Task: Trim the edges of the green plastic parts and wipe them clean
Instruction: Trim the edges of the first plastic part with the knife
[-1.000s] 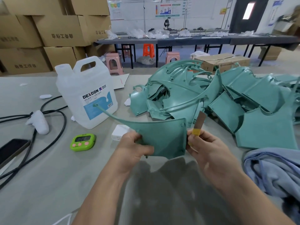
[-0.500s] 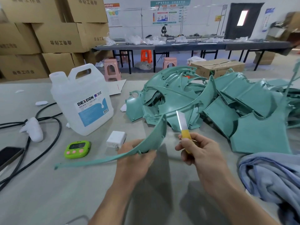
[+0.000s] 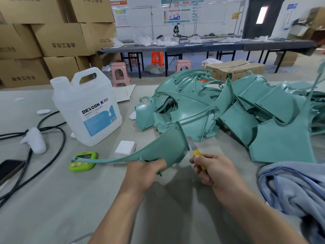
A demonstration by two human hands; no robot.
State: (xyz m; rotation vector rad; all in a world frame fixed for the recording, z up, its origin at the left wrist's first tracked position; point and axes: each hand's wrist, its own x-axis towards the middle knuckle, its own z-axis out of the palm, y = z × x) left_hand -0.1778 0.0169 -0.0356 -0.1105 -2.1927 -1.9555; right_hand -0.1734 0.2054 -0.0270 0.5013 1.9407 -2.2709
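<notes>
Gripping, in curled left hand, one curved green plastic fin above grey table. Clasping, in closed right hand, one yellow-handled knife, blade against fin's right edge. Behind, heap of green plastic parts, too tangled to count. Leftward, one white jug reading "DEXCON", one green timer partly behind fin's tail, one white block. Rightward, one blue cloth.

**A factory workshop floor**

Stacked cardboard boxes with printed lettering fill the far left corner of the room. A heap of moulded green plastic parts covers the far right of the bench, with a jug labelled DEXCON towards its left edge. Behind, long dark tables carry white bags, plastic stools stand by them, and printed charts hang on the white wall.
</notes>
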